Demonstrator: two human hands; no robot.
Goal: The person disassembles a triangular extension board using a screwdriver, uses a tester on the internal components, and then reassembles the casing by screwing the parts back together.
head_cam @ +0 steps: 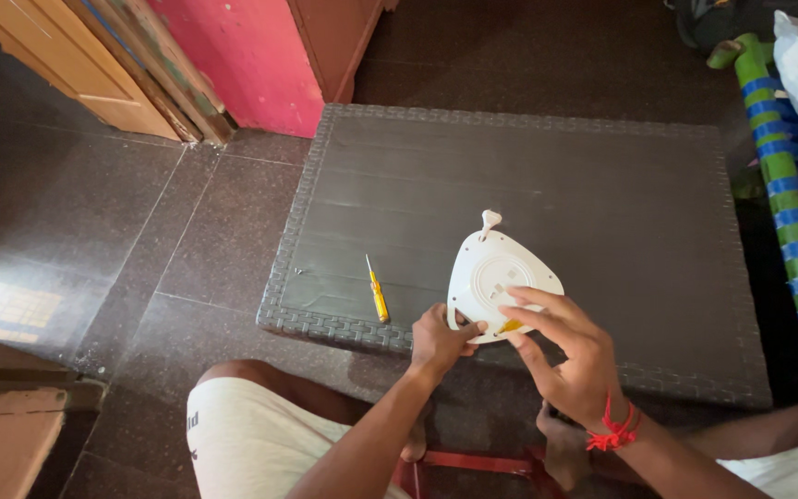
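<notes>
A white, rounded-triangular plastic plate (501,277) lies near the front edge of a dark woven-textured bench (602,185). The left hand (441,340) pinches its rim; the right hand (565,356) rests open-fingered on it. A yellow screwdriver (378,294) lies left of the plate.

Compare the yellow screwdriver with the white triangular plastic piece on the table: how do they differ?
The yellow screwdriver is thin and stick-like; the white plastic piece is broad, flat and rounded-triangular. The screwdriver lies untouched, apart from both hands; the white piece is touched by the left hand and the right hand. The screwdriver is much smaller. Both rest on the dark woven-edged table.
</notes>
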